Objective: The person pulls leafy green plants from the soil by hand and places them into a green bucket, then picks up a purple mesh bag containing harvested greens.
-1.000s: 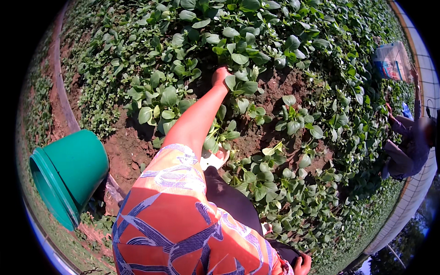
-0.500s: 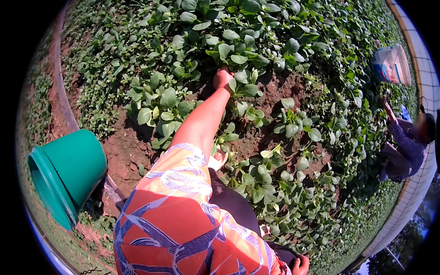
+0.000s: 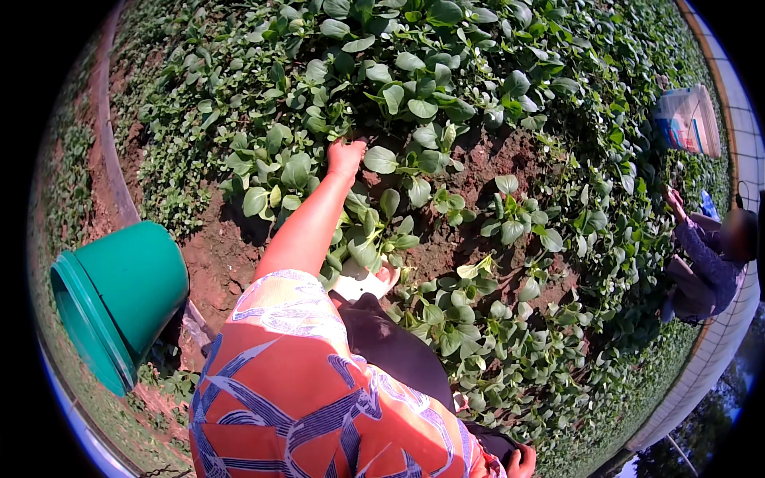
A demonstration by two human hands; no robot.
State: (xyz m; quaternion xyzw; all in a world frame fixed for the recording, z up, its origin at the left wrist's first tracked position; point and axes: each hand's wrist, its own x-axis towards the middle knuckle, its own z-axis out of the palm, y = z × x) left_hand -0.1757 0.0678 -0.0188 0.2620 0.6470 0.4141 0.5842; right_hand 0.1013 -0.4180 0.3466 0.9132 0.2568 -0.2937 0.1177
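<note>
My left hand point(image 3: 347, 159) reaches down among the leafy green plants, fingers closed at the base of a small-leaved plant point(image 3: 340, 119). What exactly they pinch is partly hidden. Just right of it spreads a broad-leaved green point(image 3: 381, 160). Nearer, larger leaves with pale stems point(image 3: 362, 248) lie beside a white shoe point(image 3: 358, 280). My right hand point(image 3: 522, 460) is low at the bottom edge beside dark cloth point(image 3: 494, 440), its fingers curled; anything inside them is hidden.
A green bucket point(image 3: 127, 295) lies tipped on its side at left, near a curved bed edge point(image 3: 107, 151). Bare reddish soil point(image 3: 215, 263) shows between plants. At far right, another person point(image 3: 709, 263) crouches near a whitish bucket point(image 3: 687, 121), beside a pale tiled strip point(image 3: 745, 127).
My left hand has moved left and slightly nearer, away from the broad-leaved plant it was gripping. Leaves beside my white shoe now show where my forearm was. My right hand stays put.
</note>
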